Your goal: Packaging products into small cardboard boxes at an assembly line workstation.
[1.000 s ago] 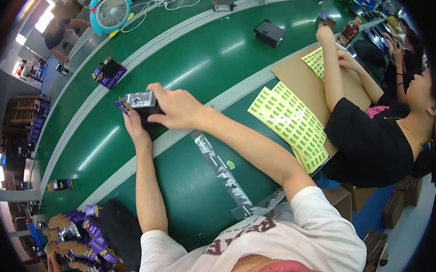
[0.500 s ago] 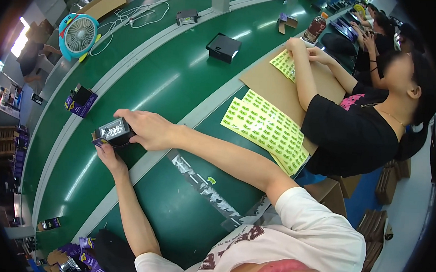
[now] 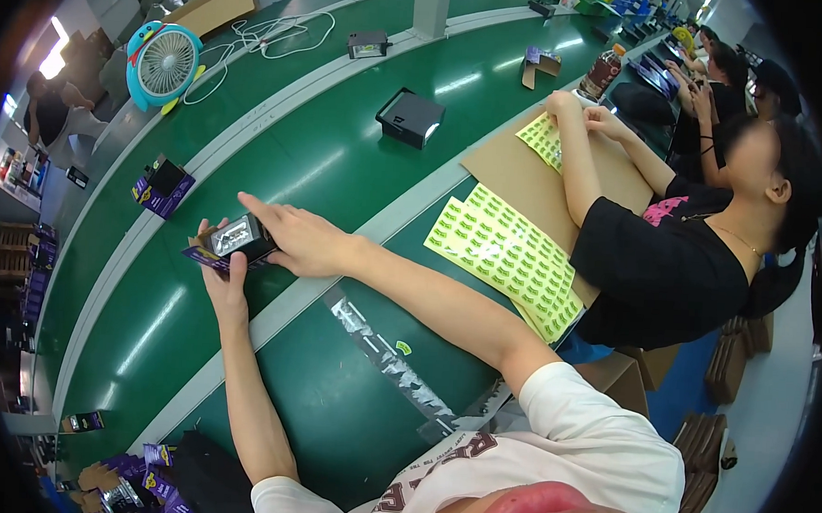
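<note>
My left hand (image 3: 229, 290) is wrapped round a small black boxy device (image 3: 236, 235) with a silvery, shiny face. Its thumb lies along the near side, and fingertips show past the far edge. Purple printed cardboard packaging (image 3: 206, 255) sits around the device's left end and under it. My right hand (image 3: 303, 240), fingers stretched out, rests its palm side against the device's right end. Both hands are over the green belt, just past its near rail. The device's underside is hidden.
Another black device (image 3: 410, 117) lies on the belt, with a purple-boxed one (image 3: 162, 186) on the far rail. Yellow-green sticker sheets (image 3: 507, 252) lie at right beside a co-worker's arms. A toy-shaped fan (image 3: 165, 65) stands far left; purple cartons (image 3: 158, 484) pile up lower left.
My left hand's thumb has come up along the device's near side. My right fingers have straightened from their grip. The black device on the belt has turned and shifted slightly in view.
</note>
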### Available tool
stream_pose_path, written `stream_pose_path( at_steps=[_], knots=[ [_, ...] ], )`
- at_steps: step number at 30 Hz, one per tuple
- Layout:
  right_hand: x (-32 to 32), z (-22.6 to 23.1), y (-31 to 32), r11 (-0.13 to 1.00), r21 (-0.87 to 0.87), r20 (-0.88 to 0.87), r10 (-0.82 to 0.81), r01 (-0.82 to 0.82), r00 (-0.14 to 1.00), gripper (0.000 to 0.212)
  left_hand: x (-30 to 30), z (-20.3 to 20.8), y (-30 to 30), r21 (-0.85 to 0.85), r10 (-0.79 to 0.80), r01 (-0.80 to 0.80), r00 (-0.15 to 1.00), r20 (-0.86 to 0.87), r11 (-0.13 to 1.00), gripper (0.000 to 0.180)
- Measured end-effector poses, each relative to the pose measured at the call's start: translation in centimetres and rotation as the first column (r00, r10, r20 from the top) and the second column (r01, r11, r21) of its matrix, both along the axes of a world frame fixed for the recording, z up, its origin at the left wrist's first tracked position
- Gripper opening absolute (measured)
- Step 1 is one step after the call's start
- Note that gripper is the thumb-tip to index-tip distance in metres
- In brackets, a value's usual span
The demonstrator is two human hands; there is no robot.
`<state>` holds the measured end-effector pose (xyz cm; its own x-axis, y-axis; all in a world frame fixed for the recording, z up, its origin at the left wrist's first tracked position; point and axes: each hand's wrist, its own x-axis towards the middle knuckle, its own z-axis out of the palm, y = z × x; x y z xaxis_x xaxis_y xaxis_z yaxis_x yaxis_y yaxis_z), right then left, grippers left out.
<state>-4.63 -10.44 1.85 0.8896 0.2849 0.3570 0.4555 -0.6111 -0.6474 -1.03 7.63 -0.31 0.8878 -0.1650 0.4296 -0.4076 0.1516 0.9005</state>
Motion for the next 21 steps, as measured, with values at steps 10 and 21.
stream_pose_path(
  at_steps=[10,21],
  knots=[
    [0.7,-1.4,-0.8,0.997,-0.021,0.176,-0.071,0.076,0.982,0.082,1.3,0.0,2.7,0.283,0.302,-0.302,0.952,0.044,0.910,0.077],
    [2.6,1.0,-8.1,0.639,-0.053,0.344,-0.710,0.767,0.615,0.072,1.3,2.0,3.1,-0.142,0.659,-0.931,0.124,0.741,0.335,0.080]
  ],
)
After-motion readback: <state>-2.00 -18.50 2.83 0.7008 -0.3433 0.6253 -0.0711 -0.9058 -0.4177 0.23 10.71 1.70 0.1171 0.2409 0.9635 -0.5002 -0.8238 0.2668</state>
